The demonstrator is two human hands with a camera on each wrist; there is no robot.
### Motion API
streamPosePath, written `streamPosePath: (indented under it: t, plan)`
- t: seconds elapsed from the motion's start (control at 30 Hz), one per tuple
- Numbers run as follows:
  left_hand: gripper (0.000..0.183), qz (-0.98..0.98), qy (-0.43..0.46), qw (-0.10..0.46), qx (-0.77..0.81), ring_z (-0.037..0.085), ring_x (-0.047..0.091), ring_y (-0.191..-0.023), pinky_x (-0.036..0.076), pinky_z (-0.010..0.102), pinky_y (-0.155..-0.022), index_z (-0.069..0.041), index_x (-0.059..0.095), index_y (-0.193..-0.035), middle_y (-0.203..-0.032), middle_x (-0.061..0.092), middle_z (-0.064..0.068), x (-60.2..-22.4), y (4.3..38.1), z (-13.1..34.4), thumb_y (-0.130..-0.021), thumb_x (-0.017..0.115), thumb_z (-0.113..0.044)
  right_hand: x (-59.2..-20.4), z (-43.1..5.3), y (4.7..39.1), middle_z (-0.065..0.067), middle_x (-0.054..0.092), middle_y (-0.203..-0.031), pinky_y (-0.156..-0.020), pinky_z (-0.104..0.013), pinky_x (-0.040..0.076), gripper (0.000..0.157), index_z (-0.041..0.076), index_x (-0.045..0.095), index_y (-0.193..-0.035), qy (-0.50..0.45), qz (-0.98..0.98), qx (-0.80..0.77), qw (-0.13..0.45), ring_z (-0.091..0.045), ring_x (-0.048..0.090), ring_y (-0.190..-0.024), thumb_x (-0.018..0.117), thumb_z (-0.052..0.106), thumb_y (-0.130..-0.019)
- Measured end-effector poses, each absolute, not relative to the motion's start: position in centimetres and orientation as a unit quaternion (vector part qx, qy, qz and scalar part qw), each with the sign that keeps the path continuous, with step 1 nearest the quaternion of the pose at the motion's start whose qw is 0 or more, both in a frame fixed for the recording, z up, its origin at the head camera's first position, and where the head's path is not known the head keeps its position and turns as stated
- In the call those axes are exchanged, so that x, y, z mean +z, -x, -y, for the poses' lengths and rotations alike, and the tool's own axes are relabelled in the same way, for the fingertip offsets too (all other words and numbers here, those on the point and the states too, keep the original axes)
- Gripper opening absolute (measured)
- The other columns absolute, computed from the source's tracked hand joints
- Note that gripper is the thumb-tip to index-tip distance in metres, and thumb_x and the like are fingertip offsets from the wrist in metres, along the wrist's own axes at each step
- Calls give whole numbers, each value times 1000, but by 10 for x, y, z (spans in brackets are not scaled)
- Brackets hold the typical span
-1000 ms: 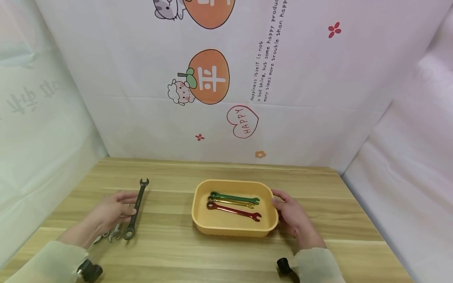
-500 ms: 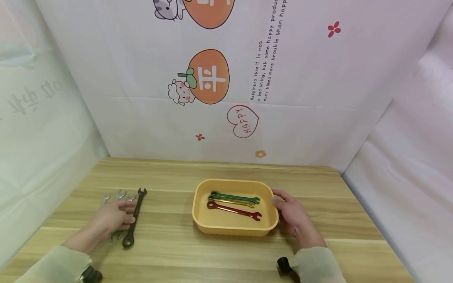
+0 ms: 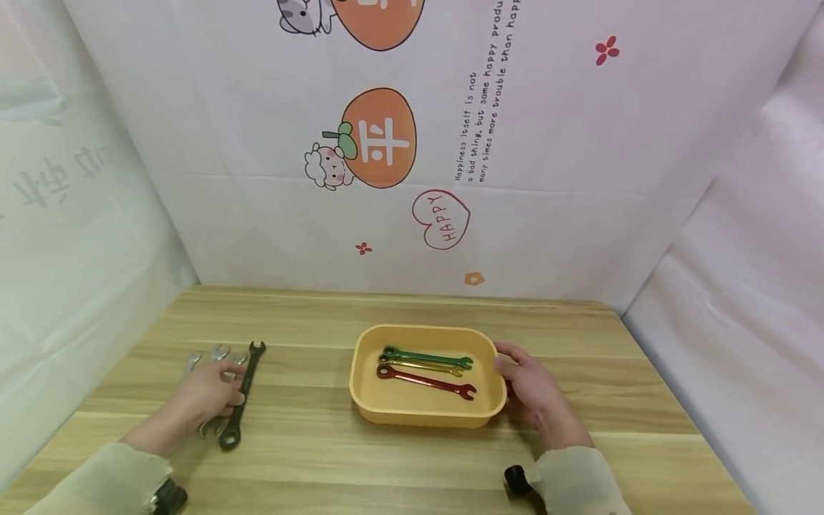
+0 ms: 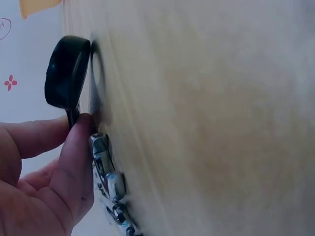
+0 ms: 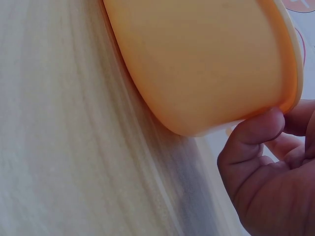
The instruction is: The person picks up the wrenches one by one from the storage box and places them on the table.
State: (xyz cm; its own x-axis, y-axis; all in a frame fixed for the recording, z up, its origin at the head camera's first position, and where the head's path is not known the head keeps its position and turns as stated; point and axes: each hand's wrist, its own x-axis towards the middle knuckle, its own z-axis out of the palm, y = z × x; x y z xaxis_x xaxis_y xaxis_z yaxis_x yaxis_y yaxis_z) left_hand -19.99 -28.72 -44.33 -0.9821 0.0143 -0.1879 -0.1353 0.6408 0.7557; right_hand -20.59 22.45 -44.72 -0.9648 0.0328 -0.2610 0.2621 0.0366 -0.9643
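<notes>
My left hand [image 3: 207,392] pinches a dark combination wrench [image 3: 249,378] by its shank, between thumb and fingers. In the left wrist view the wrench's ring end [image 4: 68,73] is close to the tabletop. Several silver wrenches [image 3: 219,352] lie under and beside this hand, partly hidden by it. On the other side, my right hand [image 3: 533,386] grips the right end of a yellow plastic box [image 3: 425,417], thumb at its rim. Inside the box a green wrench [image 3: 428,357], a gold wrench [image 3: 421,367] and a red wrench [image 3: 426,382] lie nearly parallel.
The wood-grain table [image 3: 302,443] reaches back to a printed white cloth [image 3: 547,236]. More white cloth hangs at the left and right sides. Bare tabletop lies between the left hand and the box.
My left hand has lowered the dark wrench toward the table and shifted it slightly left, bringing the silver wrenches' far ends into view. The right hand and the box stay in place.
</notes>
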Motion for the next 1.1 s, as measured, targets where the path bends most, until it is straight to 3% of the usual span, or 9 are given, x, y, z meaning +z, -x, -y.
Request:
streamPosePath:
  t: [0.3, 0.5, 0.6, 0.73, 0.8, 1.1]
  plan:
    - [53, -926, 14, 71, 371, 20, 66, -68, 58, 34, -59, 17, 51, -128, -101, 64, 28, -443, 200, 288, -79, 68, 6, -448, -224, 206, -21, 61, -111, -58, -29, 52, 42, 14, 47, -147, -106, -717, -684, 82, -21, 61, -76, 49, 20, -106]
    - [55, -929, 15, 78, 361, 18, 60, -54, 52, 31, -49, 18, 48, -130, -71, 62, 9, -437, 199, 290, -79, 63, 4, -450, -224, 208, -20, 61, -107, -57, -28, 52, 41, 14, 48, -146, -107, -717, -684, 79, -20, 61, -74, 49, 20, -106]
    - [51, -898, 27, 95, 430, 22, 63, -61, 56, 32, -53, 18, 45, -133, -78, 64, 13, -433, 200, 292, -87, 59, 0, -450, -224, 208, -21, 61, -108, -58, -28, 52, 41, 14, 48, -146, -106, -717, -684, 78, -20, 61, -76, 49, 20, -106]
    - [47, -807, 47, 163, 565, 33, 67, -86, 59, 38, -75, 22, 34, -138, -111, 61, 29, -430, 199, 293, -102, 49, -5, -449, -224, 208, -21, 60, -112, -60, -29, 53, 41, 14, 48, -147, -106, -716, -686, 78, -22, 62, -79, 49, 20, -106]
    - [49, -778, 55, 195, 595, 36, 67, -93, 58, 40, -80, 22, 30, -140, -118, 60, 31, -431, 198, 291, -103, 46, -6, -448, -225, 207, -21, 60, -114, -61, -29, 54, 42, 13, 47, -147, -106, -715, -686, 79, -23, 62, -81, 49, 20, -106]
    - [47, -788, 65, 187, 583, 29, 68, -86, 59, 38, -75, 19, 36, -136, -108, 62, 21, -436, 197, 290, -102, 51, -8, -448, -224, 207, -21, 60, -113, -61, -30, 54, 41, 14, 48, -147, -105, -716, -685, 80, -22, 62, -80, 48, 19, -106]
